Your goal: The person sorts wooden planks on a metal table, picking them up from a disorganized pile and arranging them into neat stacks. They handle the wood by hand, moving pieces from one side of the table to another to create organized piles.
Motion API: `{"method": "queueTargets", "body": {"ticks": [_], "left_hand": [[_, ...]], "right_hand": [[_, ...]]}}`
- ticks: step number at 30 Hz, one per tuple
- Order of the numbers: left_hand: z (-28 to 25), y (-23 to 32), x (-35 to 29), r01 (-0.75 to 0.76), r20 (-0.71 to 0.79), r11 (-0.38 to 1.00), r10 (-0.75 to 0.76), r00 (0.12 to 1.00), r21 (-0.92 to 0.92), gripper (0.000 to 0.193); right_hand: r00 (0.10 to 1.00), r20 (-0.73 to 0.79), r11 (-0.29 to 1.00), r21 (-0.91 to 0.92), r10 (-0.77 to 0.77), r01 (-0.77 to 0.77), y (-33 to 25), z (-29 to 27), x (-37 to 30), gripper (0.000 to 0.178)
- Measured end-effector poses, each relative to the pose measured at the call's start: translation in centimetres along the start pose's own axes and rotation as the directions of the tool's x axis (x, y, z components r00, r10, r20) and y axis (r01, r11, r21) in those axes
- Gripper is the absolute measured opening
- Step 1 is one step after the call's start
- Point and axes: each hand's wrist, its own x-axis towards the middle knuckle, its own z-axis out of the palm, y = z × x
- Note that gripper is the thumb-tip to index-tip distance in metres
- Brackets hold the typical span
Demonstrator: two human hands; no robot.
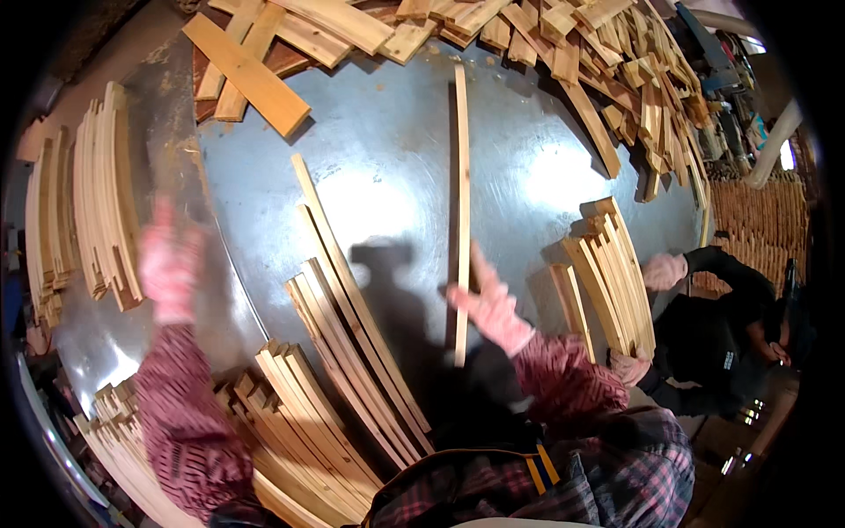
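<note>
My left hand (172, 268), in a pinkish glove, is smeared by motion above the left part of the metal table. Its fingers look stretched apart with nothing visible in them, close to a bundle of wooden strips (104, 194). My right hand (497, 312), gloved alike, is beside one long narrow wooden strip (462, 194) that runs away from me. One digit lies across this strip and another stretches along its right side; the fingers are spread. Between my arms, several long strips (348, 308) lie side by side, with shorter ones (308, 414) left of them.
Loose boards and offcuts (607, 70) are heaped along the far edge of the metal table (405, 132). A flat plank (251, 75) lies across others at far left. On the right, a co-worker's hands (664, 271) are at another bundle of strips (612, 273).
</note>
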Motion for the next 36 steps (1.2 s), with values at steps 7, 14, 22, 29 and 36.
{"method": "queueTargets", "body": {"ticks": [7, 14, 22, 29, 36], "left_hand": [[-1.0, 27.9, -14.3, 0.436, 0.602, 0.893, -0.289, 0.744, -0.109, 0.132], [-0.1, 31.3, -16.4, 0.541, 0.393, 0.841, -0.488, 0.779, -0.028, 0.119], [0.4, 30.1, -16.6, 0.35, 0.362, 0.936, -0.319, 0.876, -0.023, 0.11], [-0.7, 35.7, -4.6, 0.006, 0.226, 0.938, 0.077, 0.971, -0.346, 0.092], [7.2, 48.2, -1.5, 0.705, 0.688, 0.103, 0.357, 0.632, -0.701, 0.072]], "right_hand": [[0.723, 0.666, 0.96, -0.038, -0.182, 0.277, -1.4, 3.5, -6.7, 0.089], [0.825, -0.559, 0.997, -0.056, -0.082, 0.061, -5.0, -21.6, 24.3, 0.054], [0.815, -0.515, 0.885, 0.466, 0.265, 0.006, 3.9, -31.0, 37.0, 0.034], [0.956, 0.289, 0.317, 0.903, 0.046, -0.288, 2.3, -23.3, 11.8, 0.034], [0.898, 0.178, 0.915, 0.077, -0.402, 0.395, 5.7, -17.2, 2.6, 0.037]]}}
